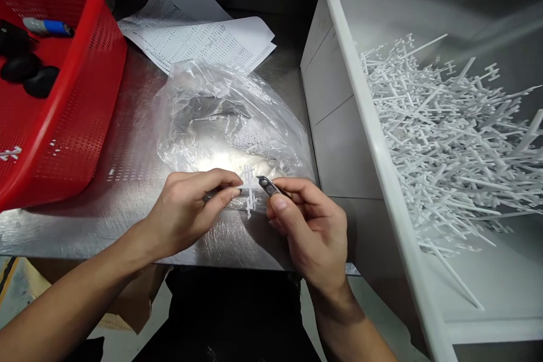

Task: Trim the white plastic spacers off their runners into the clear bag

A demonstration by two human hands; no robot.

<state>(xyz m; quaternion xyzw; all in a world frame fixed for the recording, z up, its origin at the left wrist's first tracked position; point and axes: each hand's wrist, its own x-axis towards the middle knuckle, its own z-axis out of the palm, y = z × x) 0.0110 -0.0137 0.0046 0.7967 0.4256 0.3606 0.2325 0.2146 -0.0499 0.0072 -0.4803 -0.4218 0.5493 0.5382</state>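
Between thumb and fingers, my left hand (pixel 197 201) pinches a white plastic sprue (pixel 250 195) with small branches sticking out above and below its stem. My right hand (pixel 311 223) is closed around a metal nail clipper (pixel 268 185), its jaws pointing left at the sprue's right side. Whether the jaws touch the plastic I cannot tell. Just beyond both hands lies a clear plastic bag (pixel 224 124), its mouth facing me, with small dark specks and a few bits inside.
To the right, a big white bin (pixel 356 79) holds a heap of white sprues (pixel 449 141). A red perforated basket (pixel 95 68) with a blue-and-grey marker (pixel 48 27) and black objects stands left. Printed sheets (pixel 203 39) lie behind the bag on the metal table (pixel 139 181).
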